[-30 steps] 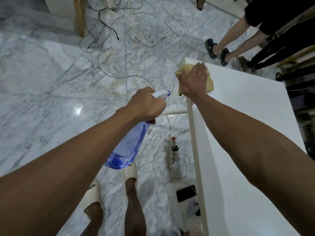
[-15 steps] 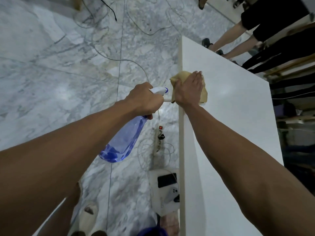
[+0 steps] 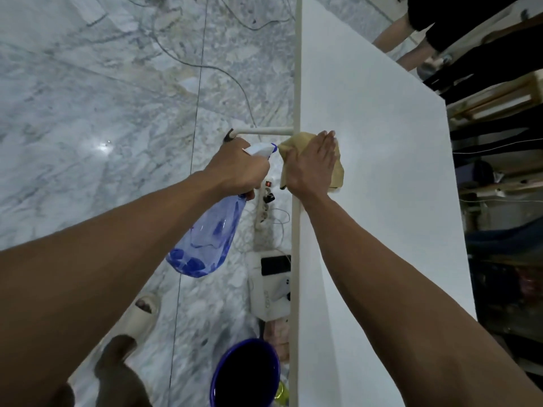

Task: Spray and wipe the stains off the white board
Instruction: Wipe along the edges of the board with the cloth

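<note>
The white board [image 3: 382, 171] stands upright on the right, seen from above, its left edge running down the middle of the view. My right hand [image 3: 311, 163] lies flat on a yellow cloth [image 3: 338, 171] and presses it against the board near the left edge. My left hand [image 3: 238, 168] grips the neck of a clear blue spray bottle [image 3: 205, 242] with a white nozzle [image 3: 260, 148], held just left of the board's edge. No stain shows on the bare board surface.
On the marble floor below lie a power strip [image 3: 263, 212], cables, a white box with phones [image 3: 270, 289] and a dark blue bucket [image 3: 245, 374]. The board's support bar [image 3: 264, 131] sticks out leftward. Another person's legs [image 3: 411, 51] stand behind the board. Shelving is at right.
My right hand has slid the cloth down the board's left edge, towards me. My left hand with the bottle has followed alongside. The view has moved closer over the board.
</note>
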